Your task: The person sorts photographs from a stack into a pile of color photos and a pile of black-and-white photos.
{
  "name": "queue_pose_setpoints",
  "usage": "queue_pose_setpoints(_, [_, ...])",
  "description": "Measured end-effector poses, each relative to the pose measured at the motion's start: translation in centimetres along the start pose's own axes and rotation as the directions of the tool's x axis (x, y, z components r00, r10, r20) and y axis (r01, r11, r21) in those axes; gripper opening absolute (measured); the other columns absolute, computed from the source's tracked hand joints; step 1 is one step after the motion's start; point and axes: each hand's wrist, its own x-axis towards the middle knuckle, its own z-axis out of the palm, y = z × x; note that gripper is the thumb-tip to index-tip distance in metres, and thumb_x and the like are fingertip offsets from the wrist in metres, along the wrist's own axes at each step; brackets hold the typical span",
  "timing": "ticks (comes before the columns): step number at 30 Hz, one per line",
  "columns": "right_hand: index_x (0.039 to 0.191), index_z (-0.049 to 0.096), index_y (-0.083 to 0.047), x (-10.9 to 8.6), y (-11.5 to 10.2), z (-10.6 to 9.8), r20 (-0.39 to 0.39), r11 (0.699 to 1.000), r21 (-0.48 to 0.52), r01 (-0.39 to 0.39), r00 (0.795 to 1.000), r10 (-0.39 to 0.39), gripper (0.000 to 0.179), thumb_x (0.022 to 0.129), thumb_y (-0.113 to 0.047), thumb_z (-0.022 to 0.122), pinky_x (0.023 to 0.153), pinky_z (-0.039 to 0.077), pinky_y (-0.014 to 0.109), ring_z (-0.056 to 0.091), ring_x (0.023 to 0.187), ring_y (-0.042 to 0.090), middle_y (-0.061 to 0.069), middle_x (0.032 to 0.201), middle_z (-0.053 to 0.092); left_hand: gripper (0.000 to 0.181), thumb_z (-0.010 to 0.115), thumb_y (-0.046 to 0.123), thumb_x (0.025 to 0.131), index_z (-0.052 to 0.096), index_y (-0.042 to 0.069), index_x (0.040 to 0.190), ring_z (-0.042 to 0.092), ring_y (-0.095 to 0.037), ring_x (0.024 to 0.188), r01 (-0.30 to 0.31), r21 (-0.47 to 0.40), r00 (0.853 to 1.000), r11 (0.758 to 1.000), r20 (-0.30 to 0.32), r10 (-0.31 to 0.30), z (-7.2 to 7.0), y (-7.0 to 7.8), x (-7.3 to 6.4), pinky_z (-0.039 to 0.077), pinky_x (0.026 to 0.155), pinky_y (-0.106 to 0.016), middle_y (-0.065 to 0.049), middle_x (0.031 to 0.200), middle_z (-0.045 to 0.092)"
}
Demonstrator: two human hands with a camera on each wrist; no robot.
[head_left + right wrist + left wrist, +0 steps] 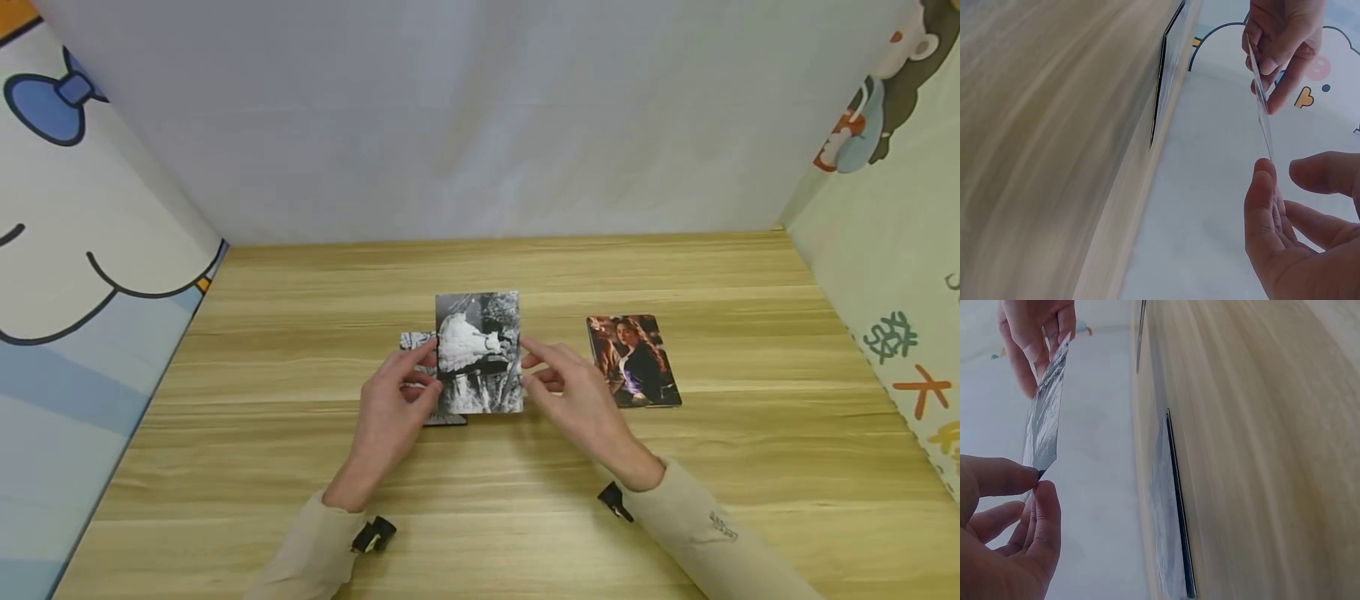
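Note:
A black-and-white photo card (480,354) is held up above the table, showing a white dress lying sideways in the print. My left hand (393,400) pinches its left edge between thumb and fingers, which the left wrist view shows close up on the card's corner (1047,437). At the opposite edge, my right hand (581,400) holds the card with its fingertips; in the right wrist view the card (1261,100) appears nearly edge-on. Partly hidden below it lies a black-and-white stack of cards (448,419) with a dark edge.
To the right, a colour photo card (633,362) of a seated person with long hair lies on the wooden table (480,508), seemingly on top of others. A pale wall (480,125) stands behind, with cartoon-printed panels (112,192) at the sides.

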Motion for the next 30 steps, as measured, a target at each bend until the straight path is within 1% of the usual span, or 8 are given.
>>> queue_pose_setpoints(9, [0.145, 0.056, 0.002, 0.1, -0.3, 0.4, 0.015, 1.0, -0.004, -0.014, 1.0, 0.014, 0.052, 0.094, 0.0, 0.071, 0.088, 0.06, 0.026, 0.072, 0.097, 0.026, 0.014, 0.115, 0.069, 0.058, 0.073, -0.013, 0.086, 0.062, 0.0, 0.141, 0.072, -0.029, 0.094, -0.005, 0.024, 1.0, 1.0, -0.01, 0.005, -0.4, -0.3, 0.0, 0.062, 0.081, -0.029, -0.016, 0.111, 0.068])
queue_pose_setpoints(16, [0.145, 0.056, 0.002, 0.2, -0.5, 0.8, 0.024, 1.0, 0.016, 0.002, 1.0, -0.003, 0.053, 0.094, 0.001, 0.07, 0.087, 0.06, 0.026, 0.072, 0.097, 0.027, 0.015, 0.116, 0.068, 0.054, 0.073, -0.012, 0.086, 0.064, -0.001, 0.139, 0.072, -0.03, 0.093, -0.01, 0.035, 1.0, 0.999, -0.029, 0.011, -0.9, -0.6, -0.2, 0.063, 0.081, -0.03, -0.016, 0.111, 0.069])
queue_pose_setpoints(22, [0.146, 0.054, 0.003, 0.2, -0.8, 1.2, 0.041, 1.0, 0.028, 0.011, 0.999, -0.012, 0.054, 0.094, 0.001, 0.069, 0.089, 0.06, 0.026, 0.072, 0.097, 0.027, 0.015, 0.116, 0.068, 0.051, 0.073, -0.011, 0.087, 0.066, 0.0, 0.136, 0.072, -0.03, 0.094, 0.016, 0.04, 0.999, 0.999, -0.042, -0.014, -1.5, -0.7, -0.2, 0.062, 0.083, -0.032, -0.016, 0.109, 0.07])
queue_pose_setpoints(24, [0.147, 0.054, 0.003, 0.3, -0.9, 1.4, 0.051, 0.999, 0.033, 0.007, 0.999, -0.009, 0.054, 0.095, 0.001, 0.069, 0.089, 0.06, 0.026, 0.072, 0.097, 0.026, 0.014, 0.117, 0.068, 0.05, 0.073, -0.011, 0.087, 0.066, 0.0, 0.136, 0.072, -0.03, 0.093, 0.024, 0.039, 0.999, 0.999, -0.046, -0.022, -1.7, -0.7, -0.2, 0.062, 0.083, -0.031, -0.016, 0.109, 0.07])
queue_pose_setpoints(30, [0.148, 0.052, 0.003, 0.6, -1.1, 1.9, 0.08, 0.999, 0.051, 0.0, 0.997, -0.004, 0.055, 0.095, 0.001, 0.068, 0.09, 0.059, 0.027, 0.071, 0.098, 0.026, 0.014, 0.118, 0.067, 0.05, 0.072, -0.011, 0.087, 0.067, -0.001, 0.136, 0.072, -0.031, 0.094, 0.04, 0.04, 0.998, 0.998, -0.059, -0.038, -2.3, -0.8, 0.0, 0.06, 0.081, -0.021, -0.018, 0.11, 0.07])
